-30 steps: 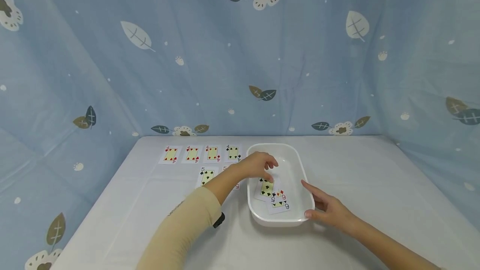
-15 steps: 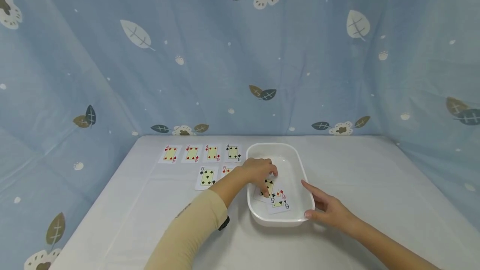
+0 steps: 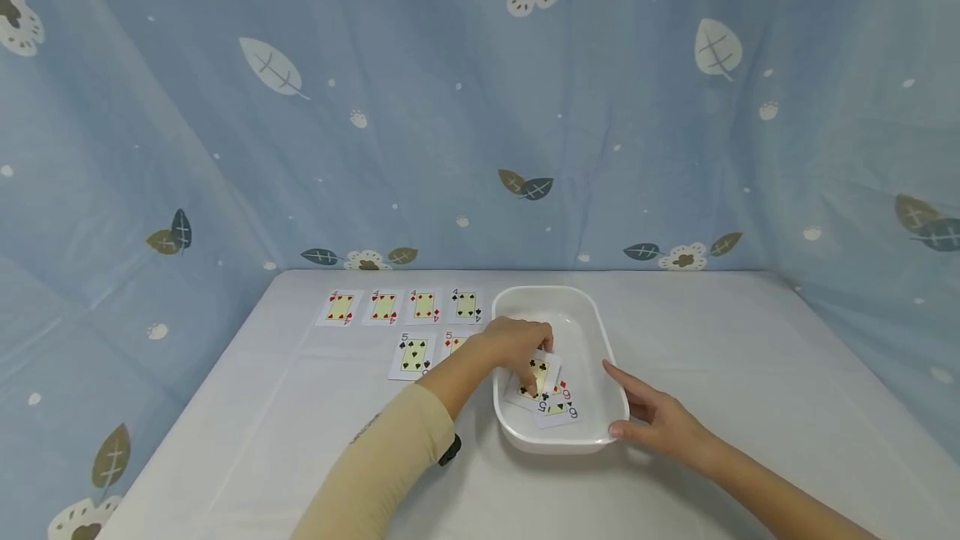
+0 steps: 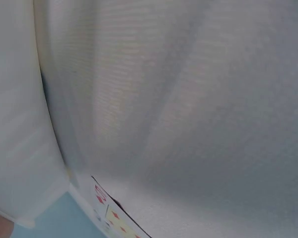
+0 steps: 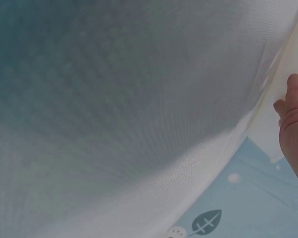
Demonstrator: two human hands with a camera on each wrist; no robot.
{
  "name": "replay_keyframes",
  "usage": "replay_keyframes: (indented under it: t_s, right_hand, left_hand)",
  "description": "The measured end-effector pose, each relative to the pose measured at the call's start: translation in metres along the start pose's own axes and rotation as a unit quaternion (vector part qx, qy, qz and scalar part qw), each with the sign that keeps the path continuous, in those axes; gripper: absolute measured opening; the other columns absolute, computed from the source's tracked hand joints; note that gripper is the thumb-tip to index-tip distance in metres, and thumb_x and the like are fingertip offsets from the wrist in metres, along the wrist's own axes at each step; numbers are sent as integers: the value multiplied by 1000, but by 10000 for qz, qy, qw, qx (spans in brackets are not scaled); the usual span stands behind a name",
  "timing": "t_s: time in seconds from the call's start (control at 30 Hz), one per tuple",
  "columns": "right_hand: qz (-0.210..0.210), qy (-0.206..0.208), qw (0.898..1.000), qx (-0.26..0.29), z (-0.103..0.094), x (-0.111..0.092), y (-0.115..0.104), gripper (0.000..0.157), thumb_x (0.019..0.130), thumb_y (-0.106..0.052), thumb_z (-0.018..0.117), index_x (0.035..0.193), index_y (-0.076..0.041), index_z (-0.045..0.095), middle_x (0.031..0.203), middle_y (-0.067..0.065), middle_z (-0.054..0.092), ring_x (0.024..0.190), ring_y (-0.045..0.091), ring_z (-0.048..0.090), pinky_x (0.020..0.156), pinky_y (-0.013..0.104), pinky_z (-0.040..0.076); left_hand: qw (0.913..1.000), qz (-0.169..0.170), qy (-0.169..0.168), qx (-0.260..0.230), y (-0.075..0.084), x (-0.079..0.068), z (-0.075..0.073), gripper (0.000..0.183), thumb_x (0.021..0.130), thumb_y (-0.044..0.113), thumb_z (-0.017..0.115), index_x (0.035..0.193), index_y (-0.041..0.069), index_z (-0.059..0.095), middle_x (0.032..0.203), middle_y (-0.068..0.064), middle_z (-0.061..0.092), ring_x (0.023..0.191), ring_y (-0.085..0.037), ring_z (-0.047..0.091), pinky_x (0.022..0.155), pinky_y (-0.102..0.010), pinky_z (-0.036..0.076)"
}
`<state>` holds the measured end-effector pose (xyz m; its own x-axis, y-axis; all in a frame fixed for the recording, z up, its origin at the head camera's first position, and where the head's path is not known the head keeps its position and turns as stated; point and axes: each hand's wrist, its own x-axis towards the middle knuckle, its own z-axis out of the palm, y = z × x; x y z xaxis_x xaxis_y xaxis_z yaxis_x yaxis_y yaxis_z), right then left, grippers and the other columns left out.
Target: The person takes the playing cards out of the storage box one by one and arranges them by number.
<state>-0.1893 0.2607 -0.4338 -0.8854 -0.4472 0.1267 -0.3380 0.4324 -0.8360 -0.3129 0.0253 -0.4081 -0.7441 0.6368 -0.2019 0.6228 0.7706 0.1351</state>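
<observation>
A white plastic basin (image 3: 592,332) stands on the table with several playing cards in it. My left hand (image 3: 517,346) reaches inside and pinches a five of clubs (image 3: 542,367), thumb on its face; the card sits slightly raised and partly hidden by the fingers. Beneath and beside it lie a red six of diamonds (image 3: 566,395), mostly covered, and a black six (image 3: 558,418). At the basin's right side, my right hand (image 3: 660,419) touches the rim with outstretched thumb and index finger. In the right wrist view, its fingers (image 5: 294,94) lie against the basin wall.
A row of fours, including a four with black pips (image 3: 467,306), lies face up left of the basin. Below it are a five of spades (image 3: 412,355) and a red five (image 3: 454,342), partly behind my left arm. A patterned blue cloth (image 3: 405,107) hangs behind the white table (image 3: 720,357).
My left hand has moved down and closed on the five of clubs, whose far edge has come up and shifted a little. The right hand and the basin have stayed put.
</observation>
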Motion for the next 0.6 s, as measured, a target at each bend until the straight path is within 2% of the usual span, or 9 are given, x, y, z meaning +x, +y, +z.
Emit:
replay_keyframes:
  t_s: [0.17, 0.37, 0.6]
  right_hand:
    - [-8, -3, 10000, 29, 1, 1, 0, 76, 79, -12, 69, 141, 0, 27, 138, 34, 29, 110, 46, 49, 80, 30, 52]
    - [107, -24, 9999, 23, 1, 0, 1, 77, 79, -15, 69, 142, -3, 26, 139, 33, 28, 110, 46, 49, 80, 30, 52]
    - [167, 21, 9999, 27, 0, 1, 3, 77, 79, -15, 69, 142, -5, 26, 140, 31, 29, 111, 45, 50, 81, 30, 52]
  left_hand:
    - [9988, 83, 327, -351, -1, -2, 1, 52, 60, 35, 83, 100, 30, 51, 95, 17, 56, 84, -3, 51, 76, -27, 41]
    - [9938, 213, 716, -827, -2, -4, 1, 34, 76, 14, 72, 101, 30, 56, 108, 15, 59, 105, -3, 53, 87, -29, 42]
    - [9889, 281, 1143, -911, -4, -7, 3, 29, 82, 10, 65, 104, 27, 58, 107, 12, 59, 104, -5, 54, 87, -26, 44]
